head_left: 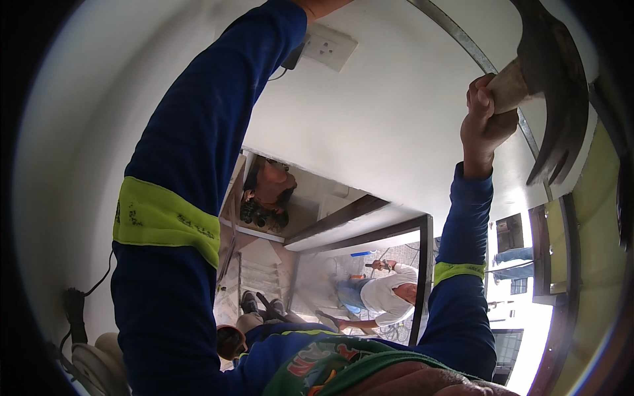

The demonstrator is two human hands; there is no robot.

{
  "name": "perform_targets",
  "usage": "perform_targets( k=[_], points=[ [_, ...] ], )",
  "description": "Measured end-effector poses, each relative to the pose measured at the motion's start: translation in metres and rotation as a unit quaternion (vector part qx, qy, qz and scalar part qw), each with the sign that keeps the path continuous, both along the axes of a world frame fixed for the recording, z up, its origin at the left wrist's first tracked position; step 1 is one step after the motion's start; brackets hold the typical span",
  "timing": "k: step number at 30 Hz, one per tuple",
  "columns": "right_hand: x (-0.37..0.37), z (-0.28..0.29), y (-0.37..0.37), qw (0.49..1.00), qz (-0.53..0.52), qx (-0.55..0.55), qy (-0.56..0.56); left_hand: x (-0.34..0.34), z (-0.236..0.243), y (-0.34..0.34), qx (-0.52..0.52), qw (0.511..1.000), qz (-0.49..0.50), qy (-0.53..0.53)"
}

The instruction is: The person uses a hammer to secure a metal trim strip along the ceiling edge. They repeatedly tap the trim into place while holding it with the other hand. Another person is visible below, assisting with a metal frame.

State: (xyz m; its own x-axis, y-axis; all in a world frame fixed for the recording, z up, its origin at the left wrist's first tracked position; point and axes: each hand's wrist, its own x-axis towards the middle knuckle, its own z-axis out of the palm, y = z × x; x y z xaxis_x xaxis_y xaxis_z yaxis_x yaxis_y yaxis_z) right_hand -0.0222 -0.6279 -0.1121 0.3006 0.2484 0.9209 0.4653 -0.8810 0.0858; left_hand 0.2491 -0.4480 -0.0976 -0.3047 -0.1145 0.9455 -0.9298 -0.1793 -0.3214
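My right hand is raised and closed around the light handle of a claw hammer. The dark, worn hammer head fills the upper right, with its claw curving downward. Behind the hand, a thin grey metal strip runs along the white surface. My left arm reaches up the left side in a blue sleeve with a yellow-green band. Only a piece of my left hand shows at the top edge, and its fingers are cut off. Just below it are a white wall socket and a black plug.
Through a dark-framed opening below, a person in a white shirt holds something. Another person's dark-haired head shows at the lower left. A recess holds a reddish-brown shape. At far left hangs a black cable bundle. Dark frames stand at right.
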Motion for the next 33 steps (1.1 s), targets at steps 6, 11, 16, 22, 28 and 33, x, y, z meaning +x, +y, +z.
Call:
perform_targets(
  k=[6, 11, 16, 22, 28, 33],
  points=[
    [0.011, 0.010, -0.012, 0.938, -0.340, -0.034, 0.056, 0.000, 0.002, 0.001, -0.005, 1.000, -0.006, 0.006],
    [0.001, 0.000, -0.003, 0.989, -0.123, 0.076, 0.011, 0.000, -0.001, -0.002, -0.009, 1.000, -0.016, 0.001],
    [0.011, 0.008, -0.001, 0.921, -0.358, 0.013, 0.154, -0.001, -0.001, -0.002, -0.012, 1.000, -0.017, 0.011],
    [0.001, 0.010, -0.006, 0.956, -0.280, 0.081, 0.022, -0.003, 0.000, -0.002, -0.009, 1.000, 0.000, 0.023],
    [0.012, 0.006, -0.005, 0.926, -0.359, -0.057, 0.100, -0.002, 0.000, -0.003, -0.035, 0.999, -0.006, -0.004],
    [0.004, 0.006, -0.005, 0.971, -0.237, 0.004, -0.005, -0.003, 0.000, -0.001, -0.010, 1.000, -0.015, 0.004]
  ],
)
